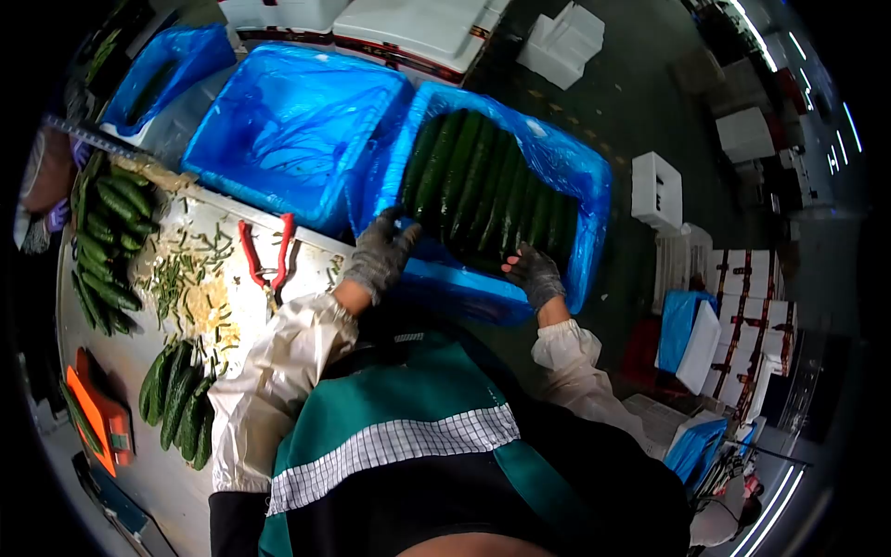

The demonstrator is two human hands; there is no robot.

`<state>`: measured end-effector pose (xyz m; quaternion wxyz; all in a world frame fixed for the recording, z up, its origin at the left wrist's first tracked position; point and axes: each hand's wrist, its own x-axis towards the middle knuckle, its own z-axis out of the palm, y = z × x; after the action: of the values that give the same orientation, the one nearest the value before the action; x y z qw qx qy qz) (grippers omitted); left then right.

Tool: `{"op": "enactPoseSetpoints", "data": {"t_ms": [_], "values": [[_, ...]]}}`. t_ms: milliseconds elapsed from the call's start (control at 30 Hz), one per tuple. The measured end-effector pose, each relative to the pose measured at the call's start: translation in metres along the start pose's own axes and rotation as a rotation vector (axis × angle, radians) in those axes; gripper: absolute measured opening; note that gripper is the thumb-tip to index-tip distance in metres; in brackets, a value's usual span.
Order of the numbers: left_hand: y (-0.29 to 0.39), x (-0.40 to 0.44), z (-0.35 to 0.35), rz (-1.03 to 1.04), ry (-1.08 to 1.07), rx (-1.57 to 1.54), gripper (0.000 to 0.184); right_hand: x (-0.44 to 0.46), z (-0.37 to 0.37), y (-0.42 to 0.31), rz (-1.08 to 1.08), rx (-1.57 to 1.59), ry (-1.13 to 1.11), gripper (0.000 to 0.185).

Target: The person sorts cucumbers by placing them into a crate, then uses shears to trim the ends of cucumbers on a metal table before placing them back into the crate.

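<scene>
While both hands reach over the near side of a rectangular box lined with shiny blue plastic film (601, 218), the work in hand looks like settling a layer of long, dark green cucumbers (487, 186) inside it. They lie side by side, their lengths running from the far wall toward the wearer, and fill much of the box's width. The left hand (382, 255), in a dark grey glove, is at the box's near left corner, its fingers by the outermost cucumber and the film; whether they grasp either cannot be told from this angle. The right hand (536, 276), in a similar glove with bare fingertips, is bent over the near ends toward the right of the row, fingertips at the skins; whether it pinches one or merely rests there is unclear. The cucumbers thus lie just beyond the fingers, between and ahead of the two hands. As a judgement, the next move calls for light, even pressure at both ends of the row, keeping the cucumbers parallel and the film free of snags. Left of the box are a second blue-lined box (278, 130) and, on the pale worktable (121, 357), red-handled pruners (284, 249) and a loose heap of green cucumbers (111, 241).
</scene>
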<state>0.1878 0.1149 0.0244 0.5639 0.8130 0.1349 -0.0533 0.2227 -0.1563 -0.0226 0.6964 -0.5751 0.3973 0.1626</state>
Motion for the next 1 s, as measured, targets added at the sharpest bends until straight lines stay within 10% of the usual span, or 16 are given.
{"op": "enactPoseSetpoints", "data": {"t_ms": [233, 433, 567, 667, 1000], "values": [[0.013, 0.046, 0.037, 0.278, 0.107, 0.592, 0.046, 0.016, 0.019, -0.012, 0.219, -0.35, -0.142, 0.038], [0.026, 0.048, 0.053, -0.209, -0.237, 0.651, 0.06, 0.016, 0.028, -0.027, 0.371, -0.485, -0.181, 0.04], [0.021, 0.043, 0.049, -0.202, 0.124, 0.634, 0.057, 0.034, 0.022, -0.018, 0.333, -0.551, -0.254, 0.051], [0.018, 0.057, 0.033, -0.276, -0.008, 0.685, 0.061, 0.036, 0.037, -0.02, -0.044, -1.419, -0.147, 0.086], [0.02, 0.069, 0.048, -0.356, -0.126, 0.648, 0.078, 0.042, 0.029, -0.008, 0.086, -0.822, -0.13, 0.065]]}}
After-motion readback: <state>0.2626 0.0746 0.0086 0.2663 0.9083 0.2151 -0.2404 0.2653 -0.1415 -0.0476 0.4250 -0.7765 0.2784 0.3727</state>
